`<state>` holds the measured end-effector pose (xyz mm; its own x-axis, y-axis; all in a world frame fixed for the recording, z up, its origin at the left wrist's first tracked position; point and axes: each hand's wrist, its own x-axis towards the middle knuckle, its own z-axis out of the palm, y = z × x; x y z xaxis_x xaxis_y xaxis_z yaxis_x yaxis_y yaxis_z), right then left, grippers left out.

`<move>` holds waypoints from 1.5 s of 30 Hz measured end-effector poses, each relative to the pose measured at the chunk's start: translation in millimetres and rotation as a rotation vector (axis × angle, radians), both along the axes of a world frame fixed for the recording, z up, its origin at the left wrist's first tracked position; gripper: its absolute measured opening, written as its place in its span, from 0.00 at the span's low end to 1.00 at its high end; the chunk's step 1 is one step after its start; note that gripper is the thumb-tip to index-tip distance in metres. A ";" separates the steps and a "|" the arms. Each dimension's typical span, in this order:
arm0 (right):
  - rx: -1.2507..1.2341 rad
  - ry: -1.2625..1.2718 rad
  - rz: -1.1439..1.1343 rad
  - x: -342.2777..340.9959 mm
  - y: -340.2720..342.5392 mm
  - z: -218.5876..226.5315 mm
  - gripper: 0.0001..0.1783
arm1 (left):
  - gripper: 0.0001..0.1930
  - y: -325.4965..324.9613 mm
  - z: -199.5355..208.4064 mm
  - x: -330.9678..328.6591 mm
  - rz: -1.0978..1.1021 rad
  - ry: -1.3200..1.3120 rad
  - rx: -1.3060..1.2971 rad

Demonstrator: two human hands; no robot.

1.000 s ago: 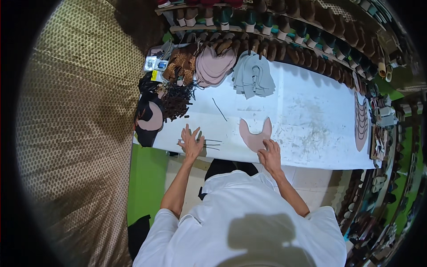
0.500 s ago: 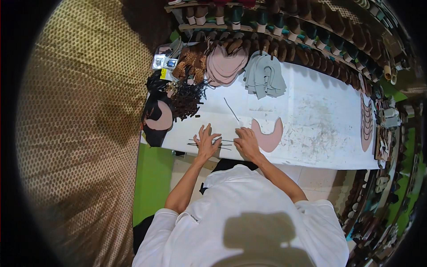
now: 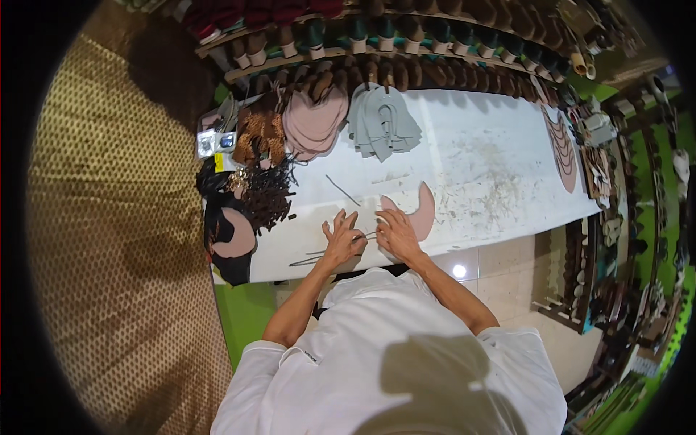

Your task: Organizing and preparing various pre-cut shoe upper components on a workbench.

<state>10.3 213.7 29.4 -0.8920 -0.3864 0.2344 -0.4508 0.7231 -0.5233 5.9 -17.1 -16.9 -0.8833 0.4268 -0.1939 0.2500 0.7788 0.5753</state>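
Both my hands are over the front edge of the white-covered table, close together. With the thumb and index finger of my left hand I pinch a thin dark strip, the other fingers raised and spread. The curled fingers of my right hand close on the same strip from the other side. More thin dark strips lie under and beside my left hand. Just beyond my right hand is a pink crescent-shaped piece, partly covered by it. A single loose strip lies farther back.
Stacks of pink pieces and grey pieces lie along the back. At left are a heap of short dark strips and another pink piece on black material. Shoe racks line the back; layered pink pieces are at right.
My view has turned, so the table appears tilted and shifted left. My hands have come closer together, with a strip now stretched between their fingers.
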 end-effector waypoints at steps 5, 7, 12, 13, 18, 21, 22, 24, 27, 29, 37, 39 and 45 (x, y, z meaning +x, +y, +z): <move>0.023 0.025 -0.228 15.5 76.4 -4.8 0.09 | 0.11 22.3 11.2 -20.5 -0.062 0.005 -0.016; 0.041 0.021 -0.321 25.0 105.3 -5.3 0.07 | 0.09 33.3 14.2 -27.4 -0.084 0.012 0.003; 0.106 -0.010 -0.439 39.8 157.6 -8.6 0.05 | 0.09 63.7 14.9 -41.1 -0.137 0.055 -0.012; 0.116 -0.029 -0.449 41.8 164.5 -8.0 0.04 | 0.08 69.2 14.9 -42.9 -0.139 0.068 0.019; 0.112 -0.030 -0.458 47.4 181.5 -8.9 0.05 | 0.06 85.3 11.6 -46.2 -0.140 0.092 0.003; 0.098 -0.056 -0.504 49.4 188.8 -10.5 0.05 | 0.06 85.9 9.4 -47.9 -0.130 0.120 0.013; 0.112 -0.058 -0.515 51.3 191.8 -11.3 0.05 | 0.05 87.2 11.7 -49.3 -0.128 0.109 -0.019; 0.122 -0.061 -0.523 53.5 195.5 -12.1 0.05 | 0.05 86.1 12.3 -49.1 -0.125 0.099 -0.055; 0.115 -0.070 -0.501 53.4 195.8 -12.0 0.06 | 0.08 79.8 10.8 -46.9 -0.066 0.192 -0.079; 0.168 -0.034 -0.592 54.0 194.1 -10.7 0.06 | 0.15 79.2 14.6 -48.0 0.003 0.195 -0.117; -0.037 0.028 -0.357 5.3 116.7 -5.2 0.08 | 0.27 73.9 24.7 -48.6 0.029 0.196 -0.184; -0.102 -0.057 -0.199 -9.2 86.6 -5.5 0.08 | 0.27 73.9 26.4 -49.5 0.022 0.181 -0.205; 0.020 -0.138 -0.060 -24.0 54.8 -8.1 0.11 | 0.27 73.7 27.0 -52.3 -0.040 0.213 -0.221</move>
